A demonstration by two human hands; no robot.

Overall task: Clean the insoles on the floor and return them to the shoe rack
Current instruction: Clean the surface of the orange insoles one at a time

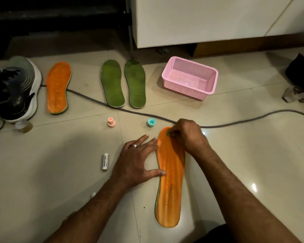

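An orange insole (pixel 170 181) lies lengthwise on the tiled floor in front of me. My right hand (pixel 188 135) is closed around a small green cleaning tool (pixel 169 133), pressed onto the toe end of this insole. My left hand (pixel 139 158) rests flat on the floor, fingers spread, with fingertips and thumb touching the insole's left edge. A second orange insole (pixel 58 86) lies far left. Two green insoles (pixel 112 83) (pixel 135 83) lie side by side further back.
A pink mesh basket (pixel 191 77) stands at the back right. A grey cable (pixel 112 106) crosses the floor. A pink cap (pixel 111 121), a teal cap (pixel 151 122) and a white tube (pixel 105 161) lie nearby. Dark sneakers (pixel 12 92) sit at the left.
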